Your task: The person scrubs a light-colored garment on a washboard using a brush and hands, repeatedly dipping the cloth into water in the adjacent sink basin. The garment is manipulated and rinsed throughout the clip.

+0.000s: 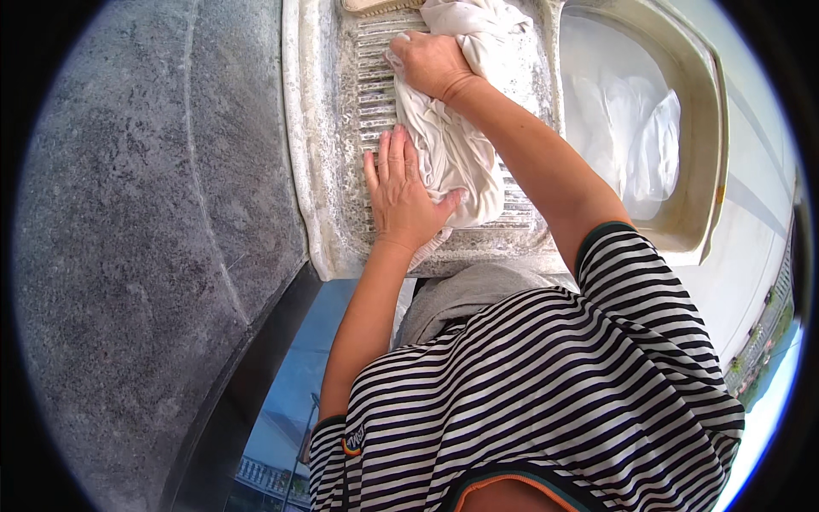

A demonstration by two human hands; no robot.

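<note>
A wet white cloth (456, 162) lies bunched lengthwise over the ridged washboard (375, 102) of a worn, pale laundry sink. My right hand (431, 64) is closed in a fist on the cloth towards its far end. Nearer to me, my left hand (399, 192) rests flat with fingers stretched out, partly on the ridges, its thumb on the cloth's left edge. More of the cloth is heaped beyond my right fist and runs out at the top of the view.
Right of the washboard is a basin (717, 162) with cloudy water and whitish, translucent material (644, 136) in it. A tan, brush-like thing (375, 7) sits at the board's far edge. A dark grey stone counter (128, 213) adjoins on the left.
</note>
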